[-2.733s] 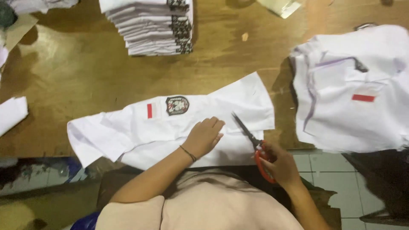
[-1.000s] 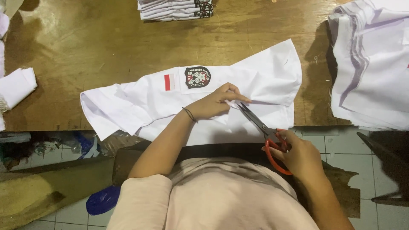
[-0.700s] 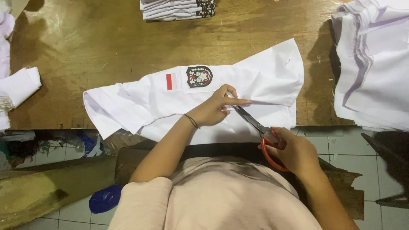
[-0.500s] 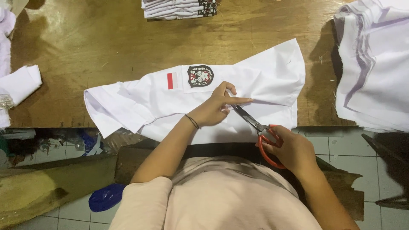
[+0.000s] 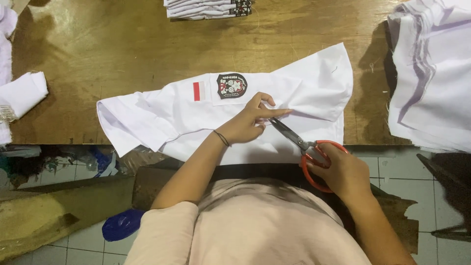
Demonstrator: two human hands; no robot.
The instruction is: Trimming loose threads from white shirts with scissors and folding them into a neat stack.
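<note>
Change: blades edged nearer the pinch than half a second ago; shirt and table as before.
Left fingers (image 5: 267, 112): clenched in a pinch on a fold of white cloth, forefinger stretched out along the crease toward the blades.
Left hand (image 5: 248, 120): flat-wristed on the shirt (image 5: 304, 95), thin dark band at the wrist.
Right fingers (image 5: 327, 156): threaded through the red loops, grasping the scissors (image 5: 299, 143).
Right hand (image 5: 341, 172): held off the table edge, above the lap.
Blades: dark, nearly closed, tips just beside the pinched fold; touching cloth or thread, cannot tell.
Shirt: spread sideways across the near edge of the table (image 5: 122, 54), hem hanging over toward the lap, one sleeve trailing off left.
Progress: judged mid-trim on this one garment; loose thread, if any, too fine to see; folded stack at the far edge suggests finished pieces, heap at right suggests more waiting.
Badge (image 5: 231, 85): shield-shaped, dark with pale and red figures, sewn on the chest pocket just beyond the left hand.
Flag patch (image 5: 198, 91): small upright rectangle, red over white, just left of the badge.
Stack (image 5: 206, 7): folded white shirts at the top edge, dark badges showing at its right end.
Heap (image 5: 431, 73): loose white garments at far right, well apart from the scissors.
Bundle (image 5: 22, 93): white cloth at the left edge.
Floor: pale tiles below, blue object (image 5: 122, 224) near the left elbow.
</note>
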